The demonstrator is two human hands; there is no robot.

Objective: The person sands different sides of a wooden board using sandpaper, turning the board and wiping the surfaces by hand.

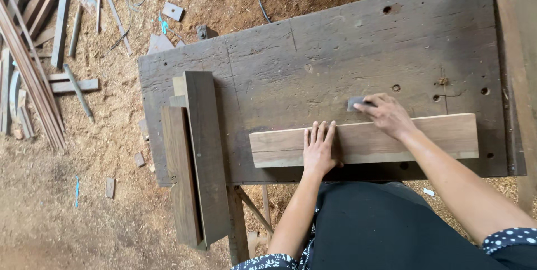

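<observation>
A pale wooden board [425, 136] lies lengthwise near the front edge of a dark, worn workbench [313, 63]. My left hand [319, 150] rests flat on the board, fingers together and stretched out, pressing it down. My right hand [387, 114] reaches over the board's far edge and pinches a small dark grey block [354, 103] that touches the benchtop just beyond the board.
Two dark planks [201, 152] are stacked at the bench's left end and overhang its front. The floor is covered in sawdust, with scrap sticks and offcuts [39, 52] piled at the left. A thick wooden beam [517, 69] runs along the right edge.
</observation>
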